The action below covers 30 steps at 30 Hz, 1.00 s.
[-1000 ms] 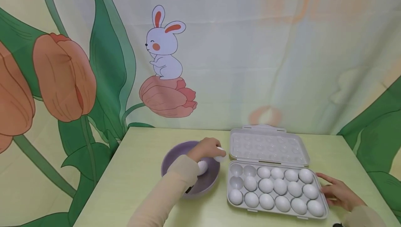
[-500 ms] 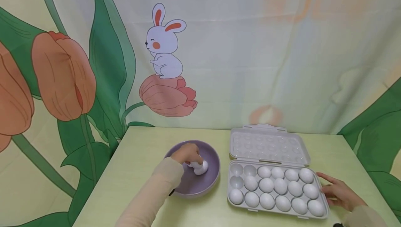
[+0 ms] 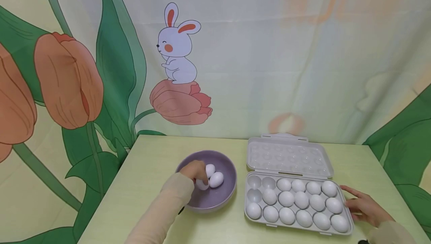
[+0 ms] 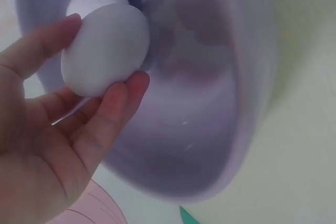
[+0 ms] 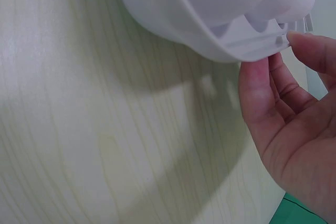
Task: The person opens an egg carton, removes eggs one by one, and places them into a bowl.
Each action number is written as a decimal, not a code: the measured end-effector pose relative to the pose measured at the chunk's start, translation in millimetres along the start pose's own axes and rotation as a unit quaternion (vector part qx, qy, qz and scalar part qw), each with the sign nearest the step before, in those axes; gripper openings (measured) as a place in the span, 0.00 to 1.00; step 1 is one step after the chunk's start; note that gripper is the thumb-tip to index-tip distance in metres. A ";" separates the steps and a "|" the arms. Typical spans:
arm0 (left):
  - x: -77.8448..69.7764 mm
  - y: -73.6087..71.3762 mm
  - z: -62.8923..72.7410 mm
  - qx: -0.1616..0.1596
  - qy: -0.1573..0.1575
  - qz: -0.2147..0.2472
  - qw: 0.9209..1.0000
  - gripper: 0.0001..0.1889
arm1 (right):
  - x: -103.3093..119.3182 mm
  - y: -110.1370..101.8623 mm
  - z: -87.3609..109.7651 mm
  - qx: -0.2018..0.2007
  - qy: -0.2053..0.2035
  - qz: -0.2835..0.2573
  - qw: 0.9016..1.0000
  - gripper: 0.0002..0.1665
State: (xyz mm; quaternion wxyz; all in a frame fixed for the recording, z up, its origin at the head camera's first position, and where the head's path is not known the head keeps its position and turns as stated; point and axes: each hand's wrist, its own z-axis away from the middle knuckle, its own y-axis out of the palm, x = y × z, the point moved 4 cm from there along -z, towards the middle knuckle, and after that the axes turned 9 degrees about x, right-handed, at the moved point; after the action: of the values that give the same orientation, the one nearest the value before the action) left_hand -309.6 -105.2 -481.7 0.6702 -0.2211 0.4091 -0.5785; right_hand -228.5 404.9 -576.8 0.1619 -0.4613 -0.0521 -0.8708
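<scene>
A purple bowl (image 3: pixel 208 203) stands on the counter (image 3: pixel 151 161), a wide stretch of surface to its left, a narrow strip between its rim and the pale carton (image 3: pixel 254 196); the carton's folded-back lid (image 3: pixel 289 158) lies near the far edge. Within the bowl's rim, the left grip (image 3: pixel 194 170) pinches a white egg (image 3: pixel 202 185) between thumb and fingertips, a hold the left wrist view shows plainly and the head view mostly hides; whether the egg touches the bowl cannot be told. The right grip (image 3: pixel 365 208) is loosely spread, fingertips at the carton's right end; the right wrist view shows them meeting its rim. Counted: one egg held, two resting eggs (image 3: pixel 216 180) in the bowl, fifteen carton eggs (image 3: pixel 301 200), three uncovered wells.
</scene>
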 end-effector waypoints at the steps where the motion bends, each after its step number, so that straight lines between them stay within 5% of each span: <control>1: 1.2 0.6 -0.5 0.000 -0.004 -0.001 1.000 0.09 | -0.3 -0.1 -0.1 0.000 0.000 0.000 1.000 0.30; 8: 7.6 7.2 -5.9 0.004 -0.026 0.006 1.000 0.11 | -1.0 -0.7 -0.2 0.005 -0.002 -0.002 1.000 0.28; 13: 8.2 9.7 -6.3 0.008 -0.027 0.020 0.999 0.11 | -0.2 -0.8 -0.4 0.000 0.005 0.003 1.000 0.41; 20: 19.0 23.2 -37.4 0.026 -0.015 0.020 0.999 0.11 | 0.2 -0.4 -0.2 -0.001 0.003 0.002 1.000 0.38; 25: 11.3 20.0 -21.0 0.025 -0.013 0.024 0.999 0.10 | 0.2 -0.5 0.2 0.005 -0.001 0.009 1.000 0.43; 30: 8.5 20.3 -11.3 0.016 0.005 0.012 1.000 0.08 | -0.9 -1.1 -0.8 -0.001 0.002 0.003 1.000 0.35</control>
State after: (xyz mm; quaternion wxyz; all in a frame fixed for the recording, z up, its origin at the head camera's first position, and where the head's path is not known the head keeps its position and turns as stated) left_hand -306.7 -106.6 -506.2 0.6784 -0.2031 0.4056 -0.5779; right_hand -229.0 406.0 -578.0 0.1641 -0.4596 -0.0494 -0.8714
